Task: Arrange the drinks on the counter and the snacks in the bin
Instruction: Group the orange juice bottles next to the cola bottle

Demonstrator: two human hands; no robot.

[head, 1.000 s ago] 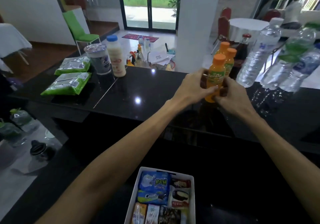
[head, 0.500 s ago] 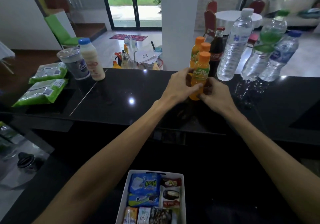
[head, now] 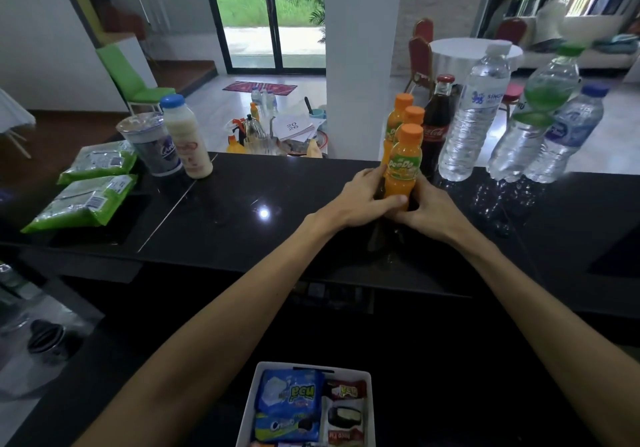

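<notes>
An orange juice bottle (head: 401, 166) stands on the black counter (head: 242, 211), held at its base between my left hand (head: 360, 197) and my right hand (head: 429, 207). Two more orange juice bottles (head: 408, 117) stand right behind it. A dark cola bottle (head: 438, 124) and three clear water bottles (head: 474, 117) line up to the right. A white bin (head: 252, 405) at the bottom holds several snack packs, among them a blue cookie pack (head: 289, 394).
At the counter's left end lie two green snack bags (head: 83, 197), with a sealed plastic cup (head: 152, 141) and a blue-capped milk bottle (head: 187, 135) beside them. Beyond the counter stands a white pillar (head: 360, 58).
The front orange bottle, held by both hands, has stayed in front of the other two. My hands have slid lower on it, and the view has shifted slightly.
</notes>
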